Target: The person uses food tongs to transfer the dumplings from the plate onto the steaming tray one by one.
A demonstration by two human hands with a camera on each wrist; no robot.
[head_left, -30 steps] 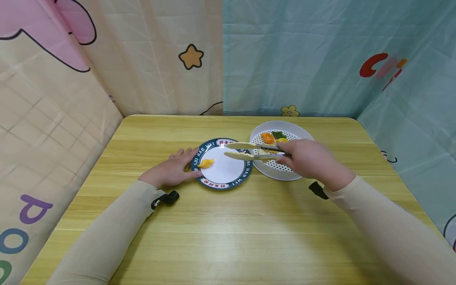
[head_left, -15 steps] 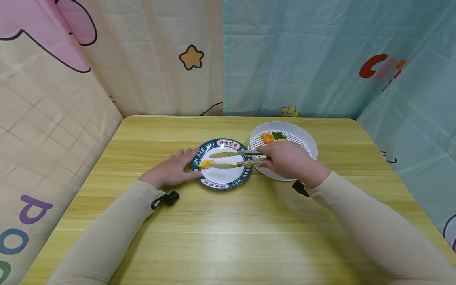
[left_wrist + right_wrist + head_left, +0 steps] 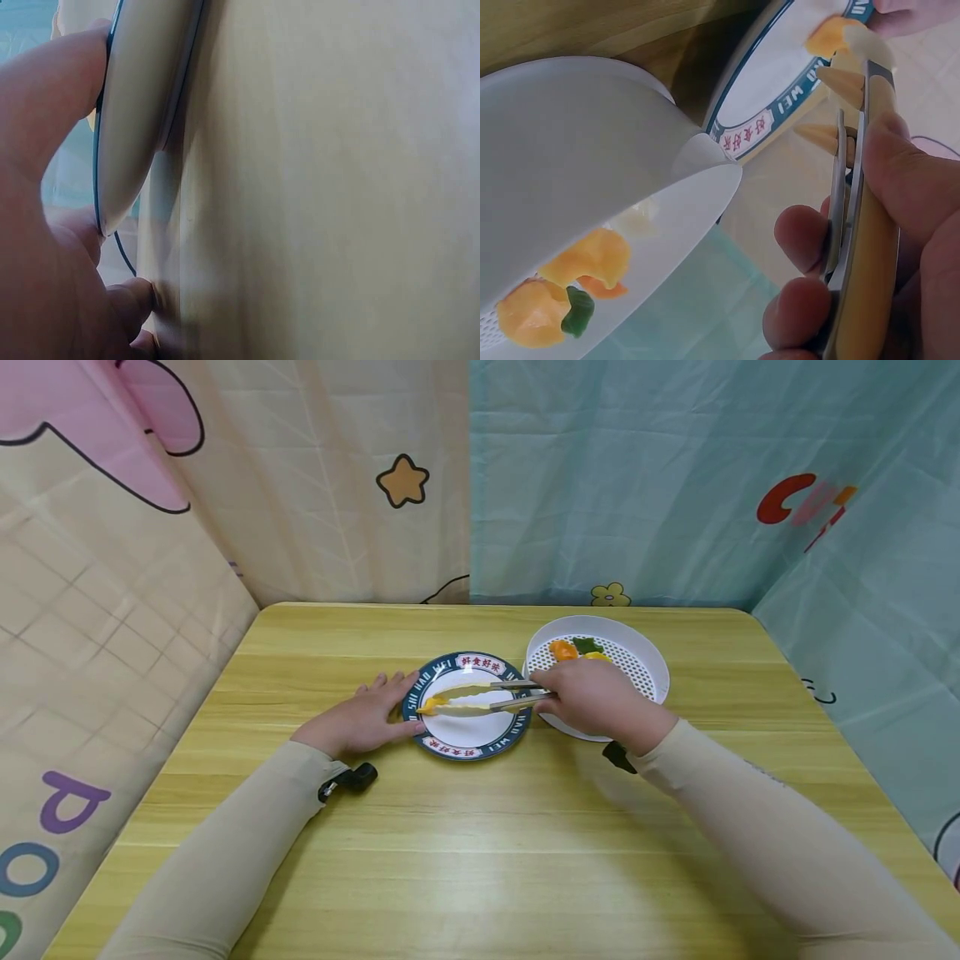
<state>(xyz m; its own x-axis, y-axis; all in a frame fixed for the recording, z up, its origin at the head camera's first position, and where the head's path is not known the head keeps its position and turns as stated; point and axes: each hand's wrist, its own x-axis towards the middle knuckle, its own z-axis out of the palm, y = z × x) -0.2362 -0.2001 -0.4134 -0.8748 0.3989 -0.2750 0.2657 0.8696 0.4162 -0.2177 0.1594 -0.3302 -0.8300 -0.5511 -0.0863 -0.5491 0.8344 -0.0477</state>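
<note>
My right hand point(image 3: 592, 697) grips a pair of tongs point(image 3: 517, 702) with metal arms and cream tips. The tips reach over the blue-rimmed white plate point(image 3: 472, 732) and stand about a small yellow dumpling-like piece point(image 3: 431, 704) near its left rim. Whether they squeeze it I cannot tell. In the right wrist view, fingers and thumb wrap the tongs point(image 3: 870, 262), and the orange-yellow piece point(image 3: 830, 37) shows beyond the tips. My left hand point(image 3: 360, 720) lies at the plate's left side, its thumb and a finger touching the rim, as the left wrist view also shows.
A pale round tray point(image 3: 651, 664) with a perforated bottom stands right of the plate, partly under my right hand. It holds an orange piece point(image 3: 563, 650), a green piece point(image 3: 587, 645) and a yellow piece point(image 3: 596, 656). Printed curtains point(image 3: 600, 485) surround the wooden table point(image 3: 465, 852).
My right hand has moved left with the tongs, from over the tray until their tips reach the yellow piece. The left hand and the plate have stayed put.
</note>
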